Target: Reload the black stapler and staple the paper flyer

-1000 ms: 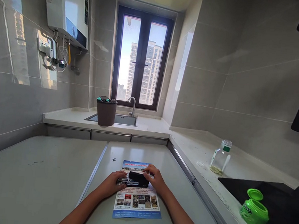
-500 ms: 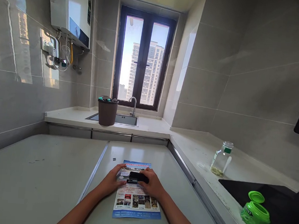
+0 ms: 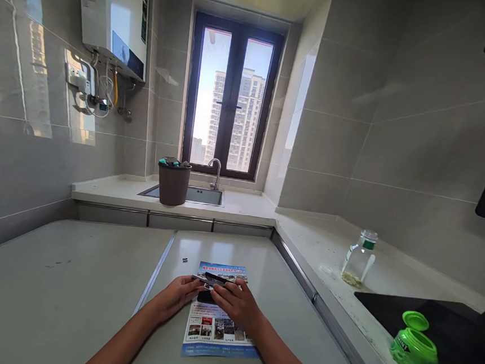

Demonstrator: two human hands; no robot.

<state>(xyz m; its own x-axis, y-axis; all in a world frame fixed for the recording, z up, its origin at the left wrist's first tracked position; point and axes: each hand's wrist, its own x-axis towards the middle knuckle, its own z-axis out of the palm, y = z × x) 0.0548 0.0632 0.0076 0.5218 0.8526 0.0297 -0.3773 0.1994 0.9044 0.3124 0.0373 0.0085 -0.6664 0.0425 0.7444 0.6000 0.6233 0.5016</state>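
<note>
The black stapler-like device (image 3: 214,278) lies crosswise over the leaflet (image 3: 198,342), long axis left to right, left hand (image 3: 173,298) pinching its left end, right hand (image 3: 238,306) gripping its right

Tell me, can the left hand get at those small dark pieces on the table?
Probably yes: the small dark pieces lie just beyond the left hand, with nothing visible between. But it holds the black stapler, so it would likely have to let go first.
</note>
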